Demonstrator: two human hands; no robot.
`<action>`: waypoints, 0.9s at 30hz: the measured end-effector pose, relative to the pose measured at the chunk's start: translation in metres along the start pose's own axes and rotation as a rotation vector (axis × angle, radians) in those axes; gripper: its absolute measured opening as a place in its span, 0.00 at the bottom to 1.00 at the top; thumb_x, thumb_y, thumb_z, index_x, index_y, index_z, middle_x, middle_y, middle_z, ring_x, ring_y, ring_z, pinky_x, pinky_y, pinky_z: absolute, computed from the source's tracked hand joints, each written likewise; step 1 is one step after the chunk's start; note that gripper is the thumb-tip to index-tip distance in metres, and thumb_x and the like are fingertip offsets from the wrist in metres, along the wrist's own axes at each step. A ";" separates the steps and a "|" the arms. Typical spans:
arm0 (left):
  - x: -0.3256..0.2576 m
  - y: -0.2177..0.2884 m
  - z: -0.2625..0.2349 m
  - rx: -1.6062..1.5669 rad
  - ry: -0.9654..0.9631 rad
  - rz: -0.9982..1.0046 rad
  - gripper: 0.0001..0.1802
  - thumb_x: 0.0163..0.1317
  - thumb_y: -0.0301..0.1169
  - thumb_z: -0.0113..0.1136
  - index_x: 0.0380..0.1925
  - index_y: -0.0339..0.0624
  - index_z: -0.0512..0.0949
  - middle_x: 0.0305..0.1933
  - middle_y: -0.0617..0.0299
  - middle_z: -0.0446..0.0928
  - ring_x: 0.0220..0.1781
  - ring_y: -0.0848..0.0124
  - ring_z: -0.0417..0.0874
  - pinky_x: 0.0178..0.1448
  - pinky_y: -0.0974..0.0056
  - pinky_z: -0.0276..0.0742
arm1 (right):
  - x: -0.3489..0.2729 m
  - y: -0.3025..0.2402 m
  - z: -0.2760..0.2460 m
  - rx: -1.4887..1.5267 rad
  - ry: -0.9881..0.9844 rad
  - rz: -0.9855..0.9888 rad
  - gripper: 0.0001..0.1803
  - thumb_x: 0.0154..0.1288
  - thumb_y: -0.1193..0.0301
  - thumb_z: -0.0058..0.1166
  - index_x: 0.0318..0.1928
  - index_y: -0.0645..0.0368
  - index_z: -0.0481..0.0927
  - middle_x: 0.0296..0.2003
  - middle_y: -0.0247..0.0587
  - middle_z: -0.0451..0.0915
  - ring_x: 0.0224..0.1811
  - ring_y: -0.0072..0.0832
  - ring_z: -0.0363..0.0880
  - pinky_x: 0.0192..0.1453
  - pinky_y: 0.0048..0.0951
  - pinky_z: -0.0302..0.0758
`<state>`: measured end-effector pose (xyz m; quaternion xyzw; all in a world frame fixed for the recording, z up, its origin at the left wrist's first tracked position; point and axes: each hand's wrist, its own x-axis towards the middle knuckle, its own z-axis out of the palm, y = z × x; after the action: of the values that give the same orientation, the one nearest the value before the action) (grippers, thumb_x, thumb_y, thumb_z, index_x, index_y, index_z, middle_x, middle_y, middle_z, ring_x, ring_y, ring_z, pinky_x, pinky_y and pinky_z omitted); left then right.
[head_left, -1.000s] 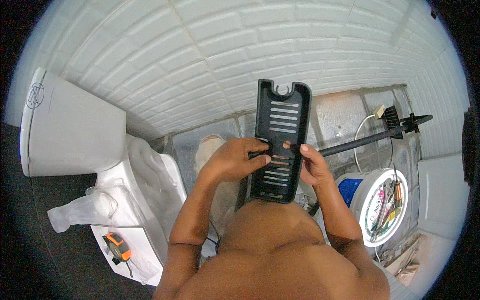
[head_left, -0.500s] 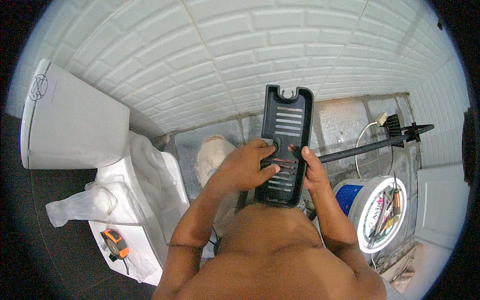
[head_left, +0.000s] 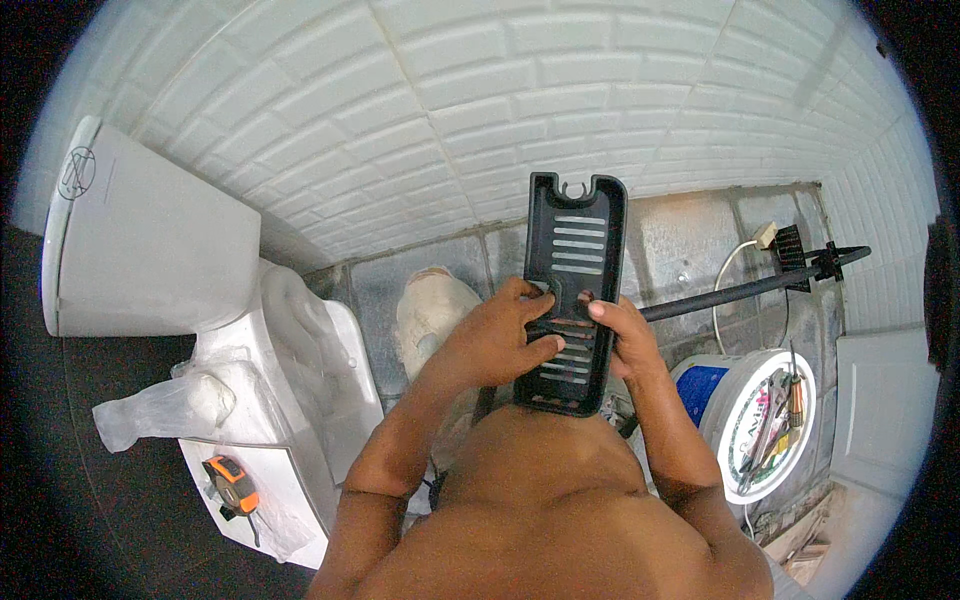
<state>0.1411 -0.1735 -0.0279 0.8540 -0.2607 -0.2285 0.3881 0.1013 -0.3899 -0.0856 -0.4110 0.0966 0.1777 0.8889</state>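
A long black plastic tray with slotted openings [head_left: 574, 250] is held upright in front of the white tiled wall. My left hand [head_left: 497, 338] grips its left edge near the middle, thumb across the slots. My right hand [head_left: 622, 335] holds the right edge, with one finger laid on the slotted face. The tray's lower end rests close to my body. A small hook notch shows at its top end.
A white toilet with its lid up [head_left: 150, 250] stands at the left, with an orange tape measure [head_left: 231, 482] on a white surface by it. A white bucket with tools [head_left: 762, 420] stands at the right, below a black rod [head_left: 760, 285]. A pale bag [head_left: 430, 310] lies on the floor.
The tray has shifted slightly right and lower in view. My left thumb has moved across the slots; both hands keep their hold.
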 end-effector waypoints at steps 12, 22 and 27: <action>0.014 -0.019 0.002 -0.300 -0.140 -0.064 0.39 0.57 0.40 0.70 0.64 0.28 0.70 0.59 0.39 0.77 0.61 0.50 0.78 0.70 0.57 0.69 | 0.004 -0.005 0.020 -0.564 0.370 -0.258 0.42 0.60 0.67 0.70 0.69 0.66 0.61 0.51 0.49 0.80 0.54 0.32 0.79 0.58 0.35 0.77; 0.015 -0.019 0.006 -0.188 -0.133 0.006 0.37 0.56 0.43 0.68 0.65 0.40 0.72 0.59 0.40 0.73 0.64 0.47 0.73 0.70 0.54 0.67 | 0.012 -0.010 0.021 -0.904 0.407 -0.354 0.51 0.50 0.56 0.77 0.67 0.67 0.62 0.58 0.56 0.75 0.60 0.40 0.77 0.65 0.38 0.71; 0.016 -0.024 0.006 -0.153 -0.124 0.059 0.38 0.56 0.45 0.69 0.65 0.42 0.73 0.59 0.40 0.73 0.64 0.47 0.73 0.70 0.54 0.67 | 0.013 -0.008 0.014 -0.911 0.484 -0.257 0.49 0.47 0.54 0.78 0.61 0.71 0.67 0.49 0.55 0.81 0.51 0.39 0.81 0.57 0.37 0.77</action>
<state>0.1561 -0.1726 -0.0532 0.7980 -0.2909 -0.2886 0.4419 0.1168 -0.3805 -0.0753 -0.7932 0.1608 -0.0088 0.5873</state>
